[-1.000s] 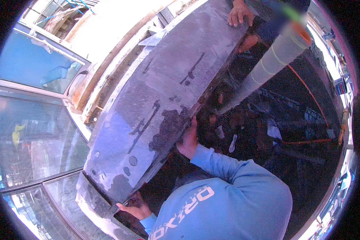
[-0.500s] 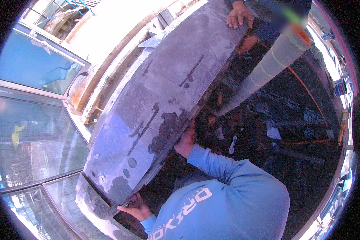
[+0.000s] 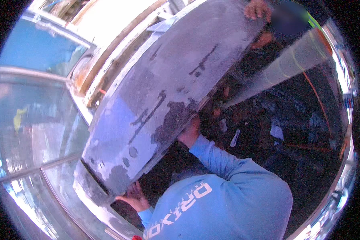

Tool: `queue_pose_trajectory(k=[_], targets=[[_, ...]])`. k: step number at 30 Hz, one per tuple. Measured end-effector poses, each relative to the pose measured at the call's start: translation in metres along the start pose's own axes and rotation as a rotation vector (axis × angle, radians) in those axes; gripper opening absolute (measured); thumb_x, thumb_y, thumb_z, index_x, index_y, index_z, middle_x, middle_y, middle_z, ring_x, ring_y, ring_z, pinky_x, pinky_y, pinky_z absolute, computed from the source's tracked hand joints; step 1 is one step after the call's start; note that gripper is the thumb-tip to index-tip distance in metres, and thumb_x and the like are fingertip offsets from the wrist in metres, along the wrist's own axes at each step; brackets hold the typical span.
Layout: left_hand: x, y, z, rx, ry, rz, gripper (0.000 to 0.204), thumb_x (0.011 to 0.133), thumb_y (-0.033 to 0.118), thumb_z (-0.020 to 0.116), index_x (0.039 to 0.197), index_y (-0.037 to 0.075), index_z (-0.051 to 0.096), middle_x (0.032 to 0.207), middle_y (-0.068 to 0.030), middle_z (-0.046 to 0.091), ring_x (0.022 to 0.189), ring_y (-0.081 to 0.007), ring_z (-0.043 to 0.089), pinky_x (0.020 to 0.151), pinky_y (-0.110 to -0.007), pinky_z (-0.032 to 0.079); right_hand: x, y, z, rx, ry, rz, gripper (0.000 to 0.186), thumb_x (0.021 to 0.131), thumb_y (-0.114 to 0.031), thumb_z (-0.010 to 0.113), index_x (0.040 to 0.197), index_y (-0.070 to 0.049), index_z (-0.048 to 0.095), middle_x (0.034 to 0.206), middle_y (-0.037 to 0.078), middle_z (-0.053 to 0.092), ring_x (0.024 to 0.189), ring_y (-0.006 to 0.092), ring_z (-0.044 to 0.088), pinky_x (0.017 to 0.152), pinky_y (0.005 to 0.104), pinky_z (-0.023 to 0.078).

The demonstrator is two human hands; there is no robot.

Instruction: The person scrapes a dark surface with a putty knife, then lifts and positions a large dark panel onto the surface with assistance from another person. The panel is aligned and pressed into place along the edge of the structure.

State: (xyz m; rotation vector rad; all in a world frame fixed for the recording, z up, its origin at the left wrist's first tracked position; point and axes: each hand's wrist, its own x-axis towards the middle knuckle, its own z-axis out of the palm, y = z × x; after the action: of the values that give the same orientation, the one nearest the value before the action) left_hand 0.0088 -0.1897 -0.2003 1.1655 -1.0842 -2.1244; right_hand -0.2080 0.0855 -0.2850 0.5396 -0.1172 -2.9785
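Observation:
Neither of my hands shows in the head view. In front of me lies a long, curved grey panel point(image 3: 180, 68) with dark patches, tilted over a dark opening. A person in a blue long-sleeved shirt point(image 3: 224, 204) leans in beneath it, back toward me. This person's left hand point(image 3: 135, 197) is at the panel's lower corner, and the other hand point(image 3: 191, 132) presses under its right edge. At the far end, another person's hand point(image 3: 258, 10) rests on the panel's top corner. What holds the panel from below is hidden.
A pale translucent duct point(image 3: 284, 66) runs into the dark opening point(image 3: 308, 172) on the right, near an orange cord point(image 3: 318, 100). Glass panes point(image 3: 36, 120) in frames stand at the left. A small red thing point(image 3: 137, 237) at the lower edge is too small to name.
The view has shifted, so the panel's far end and the duct sit farther right. The far person's hand stays on the panel corner. The blue-sleeved person's hands remain at the panel edge.

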Motion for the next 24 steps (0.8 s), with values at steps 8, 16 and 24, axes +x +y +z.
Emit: queue_pose_trajectory(k=[8, 16, 24], targets=[[-0.007, -0.008, 0.006, -0.029, 0.169, 0.003, 0.103, 0.086, 0.079, 0.043, 0.144, -0.005, 0.025, 0.137, -0.0202, 0.040, 0.131, -0.0365, 0.041, 0.112, -0.059, 0.036, 0.010, -0.023, -0.075, -0.267, 0.288, 0.038, 0.055, 0.093, -0.059, 0.042, 0.121, -0.016, 0.064, 0.120, 0.008, 0.065, 0.115, 0.0336, 0.056, 0.104, 0.0584, 0.039], [0.026, -0.001, -0.032, -0.494, 0.237, 0.181, 0.059, 0.102, 0.057, 0.037, 0.134, 0.008, 0.045, 0.137, -0.0139, 0.049, 0.132, -0.0335, 0.042, 0.112, -0.057, 0.028, 0.022, -0.029, -0.049, -1.336, -0.034, -0.293, 0.047, 0.084, -0.044, 0.060, 0.118, -0.011, 0.066, 0.120, 0.010, 0.065, 0.117, 0.0344, 0.054, 0.103, 0.0528, 0.040], [0.105, -0.036, -0.088, -0.419, 0.230, 0.291, 0.042, 0.102, 0.028, 0.036, 0.128, 0.002, 0.055, 0.132, -0.0186, 0.057, 0.125, -0.0383, 0.051, 0.111, -0.054, 0.038, 0.052, -0.054, -0.067, -1.821, -0.580, -0.528, 0.051, 0.073, -0.033, 0.077, 0.116, -0.008, 0.066, 0.119, 0.011, 0.063, 0.114, 0.0346, 0.054, 0.101, 0.0481, 0.041]])
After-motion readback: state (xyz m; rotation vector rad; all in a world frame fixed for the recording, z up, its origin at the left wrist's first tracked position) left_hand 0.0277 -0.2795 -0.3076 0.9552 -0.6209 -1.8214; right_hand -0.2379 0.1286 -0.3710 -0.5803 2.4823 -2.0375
